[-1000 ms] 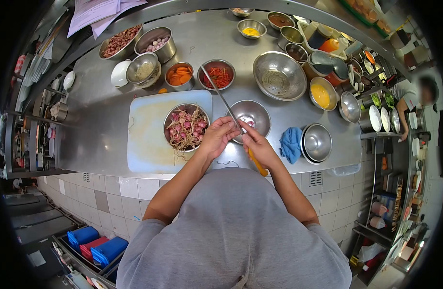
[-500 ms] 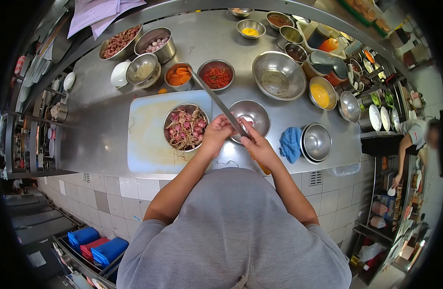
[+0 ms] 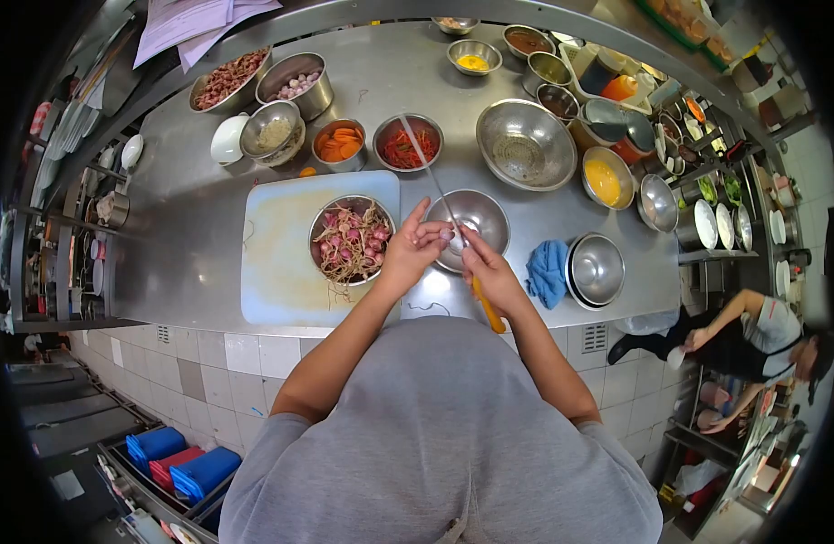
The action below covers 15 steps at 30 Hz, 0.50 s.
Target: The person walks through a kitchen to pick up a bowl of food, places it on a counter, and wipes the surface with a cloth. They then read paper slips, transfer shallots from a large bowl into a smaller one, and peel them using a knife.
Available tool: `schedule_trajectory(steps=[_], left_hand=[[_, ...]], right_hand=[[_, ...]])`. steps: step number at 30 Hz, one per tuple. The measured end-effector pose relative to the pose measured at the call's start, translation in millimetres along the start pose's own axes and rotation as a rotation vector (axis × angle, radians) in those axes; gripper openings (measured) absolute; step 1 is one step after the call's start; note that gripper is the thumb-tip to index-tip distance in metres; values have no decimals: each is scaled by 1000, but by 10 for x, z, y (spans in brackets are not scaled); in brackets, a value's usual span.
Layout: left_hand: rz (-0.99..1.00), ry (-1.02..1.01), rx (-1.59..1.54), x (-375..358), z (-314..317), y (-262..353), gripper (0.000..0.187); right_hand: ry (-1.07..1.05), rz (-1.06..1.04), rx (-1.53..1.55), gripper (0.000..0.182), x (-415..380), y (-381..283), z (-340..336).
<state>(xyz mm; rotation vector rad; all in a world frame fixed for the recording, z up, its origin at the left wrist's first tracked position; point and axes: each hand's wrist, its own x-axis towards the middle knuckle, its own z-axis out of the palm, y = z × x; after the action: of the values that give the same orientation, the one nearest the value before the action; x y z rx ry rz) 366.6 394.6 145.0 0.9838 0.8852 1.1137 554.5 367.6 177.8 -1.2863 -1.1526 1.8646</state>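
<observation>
My right hand (image 3: 491, 272) is closed around the orange handle of a long knife (image 3: 487, 308). Its blade points up and away over a steel bowl (image 3: 491, 207), and only a thin edge of it shows. Close to the blade, my left hand (image 3: 415, 250) pinches a small shallot (image 3: 447, 233) at its fingertips, with one finger raised. Something pale lies in the bowl under my hands. To the left, a bowl of unpeeled shallots (image 3: 352, 238) with dry stems and roots stands on a white cutting board (image 3: 276, 263).
Beyond the board stand a bowl of sliced carrots (image 3: 340, 143) and one of red chilli strips (image 3: 408, 145). A large steel bowl (image 3: 526, 145) stands at the back right. A blue cloth (image 3: 548, 274) lies beside stacked bowls (image 3: 598, 269). A co-worker (image 3: 743, 335) bends at the far right.
The knife has turned so its blade shows edge-on, its tip farther right. My left fingers have opened out somewhat, one now raised. The co-worker has come farther into view.
</observation>
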Motion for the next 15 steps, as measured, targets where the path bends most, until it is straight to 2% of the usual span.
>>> schedule_trajectory(steps=[2,7,15], left_hand=[[-2,21,-61,-6,39,45,81],[41,-1,-17,27,29,-11,81],[12,-3,83,-8,73,72,81]], right_hand=[[58,-65,44,56,5,35,11],[33,-203,-200,59,-22,-1,109],[-58,-166,-175,58,-155,-261,143]])
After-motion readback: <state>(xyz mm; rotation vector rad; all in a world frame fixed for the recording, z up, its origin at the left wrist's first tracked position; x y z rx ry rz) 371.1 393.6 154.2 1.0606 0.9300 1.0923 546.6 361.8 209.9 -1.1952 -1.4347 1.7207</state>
